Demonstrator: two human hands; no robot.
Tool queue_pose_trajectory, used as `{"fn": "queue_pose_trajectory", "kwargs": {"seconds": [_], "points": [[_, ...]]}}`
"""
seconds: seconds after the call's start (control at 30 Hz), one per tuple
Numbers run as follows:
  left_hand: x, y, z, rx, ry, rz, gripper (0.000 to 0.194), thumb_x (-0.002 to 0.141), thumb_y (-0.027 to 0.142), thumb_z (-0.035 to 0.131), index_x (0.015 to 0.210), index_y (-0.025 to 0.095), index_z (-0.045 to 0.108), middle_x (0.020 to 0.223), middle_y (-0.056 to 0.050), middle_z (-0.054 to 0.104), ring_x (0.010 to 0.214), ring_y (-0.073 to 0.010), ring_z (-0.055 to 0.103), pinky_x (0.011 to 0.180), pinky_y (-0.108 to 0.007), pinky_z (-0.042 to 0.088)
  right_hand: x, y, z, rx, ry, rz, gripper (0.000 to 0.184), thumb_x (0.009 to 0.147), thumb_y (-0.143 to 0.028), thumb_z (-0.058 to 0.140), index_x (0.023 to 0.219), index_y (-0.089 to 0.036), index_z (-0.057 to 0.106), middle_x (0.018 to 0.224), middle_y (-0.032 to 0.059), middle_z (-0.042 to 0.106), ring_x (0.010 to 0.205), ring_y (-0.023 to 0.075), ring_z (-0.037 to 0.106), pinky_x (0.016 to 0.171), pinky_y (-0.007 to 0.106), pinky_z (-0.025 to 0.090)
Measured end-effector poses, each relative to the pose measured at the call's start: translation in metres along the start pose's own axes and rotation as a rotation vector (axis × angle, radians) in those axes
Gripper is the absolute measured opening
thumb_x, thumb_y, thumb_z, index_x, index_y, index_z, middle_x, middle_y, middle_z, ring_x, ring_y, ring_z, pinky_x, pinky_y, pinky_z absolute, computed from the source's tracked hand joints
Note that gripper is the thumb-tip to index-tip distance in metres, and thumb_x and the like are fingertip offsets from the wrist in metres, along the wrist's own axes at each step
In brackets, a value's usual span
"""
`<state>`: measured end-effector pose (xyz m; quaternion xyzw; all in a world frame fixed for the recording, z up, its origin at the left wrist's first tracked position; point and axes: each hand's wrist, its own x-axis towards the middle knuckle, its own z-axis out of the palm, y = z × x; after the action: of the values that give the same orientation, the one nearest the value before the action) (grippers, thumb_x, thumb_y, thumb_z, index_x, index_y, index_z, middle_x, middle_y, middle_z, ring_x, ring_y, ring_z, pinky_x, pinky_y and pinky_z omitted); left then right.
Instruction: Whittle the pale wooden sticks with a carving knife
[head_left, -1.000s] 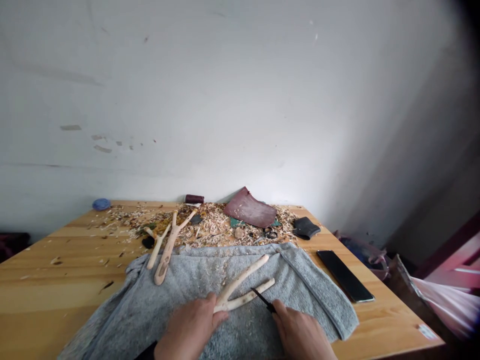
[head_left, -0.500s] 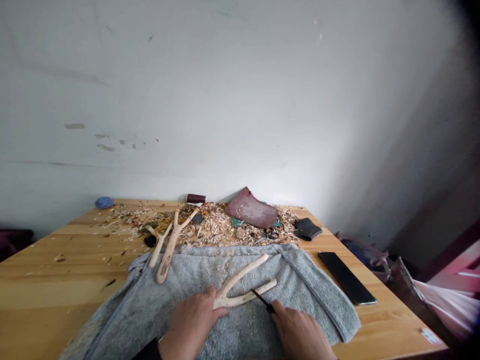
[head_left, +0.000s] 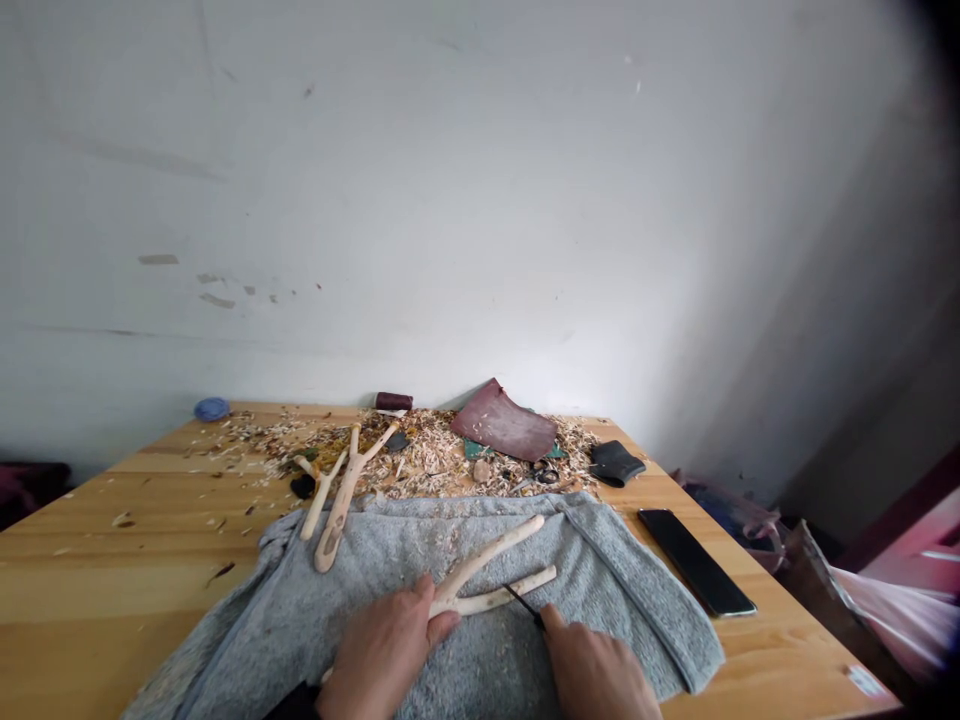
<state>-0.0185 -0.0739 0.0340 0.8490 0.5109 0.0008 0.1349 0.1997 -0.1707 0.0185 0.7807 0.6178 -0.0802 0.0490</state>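
Down at the bottom of the shot, the fingers (head_left: 442, 625) of the left hand (head_left: 382, 650) are curled snugly round the stem of a peeled forked branch (head_left: 480, 592), right by the crotch, while the fingers (head_left: 553, 620) of the right hand (head_left: 592, 670) are closed tight on a small black-bladed knife (head_left: 525, 605), its handle buried in the grip. The blade tip sits right over the lower prong, but I honestly can't tell if it's touching. Not much has changed in the last second: the blade shows a touch shorter and the whole view has drifted slightly, that's about it. The branch lies on a grey terry towel (head_left: 487, 665), both prongs pointing off to the right. Quick count: two hands, one knife, one towel and three forked sticks, since two more pale ones (head_left: 337, 500) lie side by side, overlapping the towel's far edge. Past that, a big heap of wood shavings (head_left: 435, 470) covers the back of the pine worktop (head_left: 112, 560), with one maroon sheet (head_left: 504, 422), one pair of small scissors (head_left: 546, 474), one black pouch (head_left: 616, 463) and one blue roll (head_left: 211, 409). One black phone (head_left: 697, 562) lies off to the right of the towel.
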Motion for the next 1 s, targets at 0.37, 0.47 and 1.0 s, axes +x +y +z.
{"fn": "queue_pose_trajectory", "kwargs": {"seconds": [0.37,0.47,1.0], "points": [[0.010,-0.008,-0.016,-0.074,-0.062,0.081,0.034,0.089,0.047,0.046,0.097,0.021,0.066,0.098,-0.009,0.075,0.095,-0.0278,0.070,0.078,-0.034,0.048,0.007,-0.025,-0.013,-0.116,-0.016,-0.009,0.049,0.087,0.006,0.028,0.113,-0.014,0.065,0.096,0.0153,0.075,0.087,0.0256,0.074,0.069,0.032,0.054],[0.010,-0.008,-0.018,-0.080,-0.063,0.090,0.032,0.087,0.046,0.050,0.098,0.021,0.066,0.099,-0.010,0.075,0.096,-0.0290,0.070,0.078,-0.034,0.049,0.009,-0.030,-0.020,-0.080,-0.043,-0.020,0.048,0.088,0.005,0.029,0.111,-0.015,0.065,0.098,0.0144,0.075,0.091,0.0263,0.073,0.073,0.034,0.055],[0.000,0.000,-0.022,-0.058,-0.067,0.031,0.041,0.094,0.047,0.037,0.102,0.018,0.065,0.098,-0.012,0.076,0.094,-0.0302,0.071,0.075,-0.036,0.049,0.026,0.015,-0.009,0.367,-0.003,-0.003,0.032,0.098,-0.018,0.034,0.112,-0.017,0.062,0.099,0.0125,0.075,0.098,0.0227,0.071,0.077,0.027,0.045]]}}
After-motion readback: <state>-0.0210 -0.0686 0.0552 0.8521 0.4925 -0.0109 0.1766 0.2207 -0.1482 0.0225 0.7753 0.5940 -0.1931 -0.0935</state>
